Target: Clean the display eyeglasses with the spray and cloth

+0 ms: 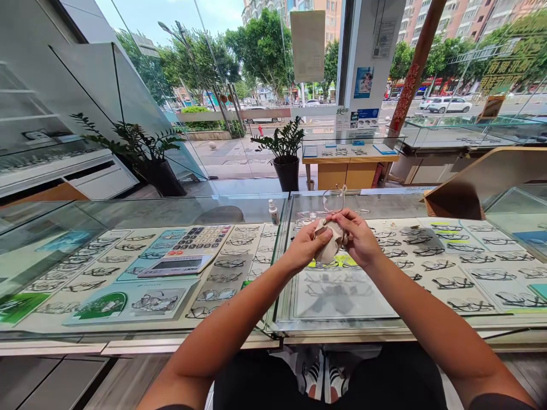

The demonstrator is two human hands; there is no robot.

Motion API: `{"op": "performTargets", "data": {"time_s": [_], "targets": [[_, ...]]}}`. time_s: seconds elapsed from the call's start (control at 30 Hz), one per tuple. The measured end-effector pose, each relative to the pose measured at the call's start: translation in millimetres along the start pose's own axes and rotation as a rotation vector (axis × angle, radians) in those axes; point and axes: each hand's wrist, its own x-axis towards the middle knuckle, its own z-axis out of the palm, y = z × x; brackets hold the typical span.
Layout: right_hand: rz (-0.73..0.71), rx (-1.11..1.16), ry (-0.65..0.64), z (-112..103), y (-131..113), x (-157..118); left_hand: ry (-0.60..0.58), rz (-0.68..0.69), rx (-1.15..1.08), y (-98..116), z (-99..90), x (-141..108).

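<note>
Both hands are raised over the glass display case, close together. My left hand (308, 244) pinches a crumpled pale cloth (328, 248) from its left side, thumb on top. On the right side of the same cloth, my right hand (356, 234) has its fingers bent and pressed together around it. Just above the fingers, a thin-rimmed pair of glasses (334, 199) sticks up, with one round rim showing; the rest is hidden by the cloth and fingers. Which hand grips the frame itself is hard to tell.
A large calculator (188, 249) lies left on the glass case (239, 205), with a small white spray bottle (273, 213) near its middle. Rows of glasses sit beneath the glass. A brown tilted board (482, 176) stands at the right. Beyond are potted plants (287, 168) and windows.
</note>
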Motion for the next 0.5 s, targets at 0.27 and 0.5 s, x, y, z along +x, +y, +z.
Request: {"op": "performTargets", "data": {"time_s": [0.27, 0.5], "targets": [[-0.027, -0.011, -0.024, 1.2, 6.6, -2.3, 0.066, 0.002, 0.093, 2.9, 9.6, -2.2], [-0.067, -0.071, -0.018, 2.4, 4.9, -3.8, 0.122, 0.082, 0.071, -6.6, 5.0, 2.1]]}}
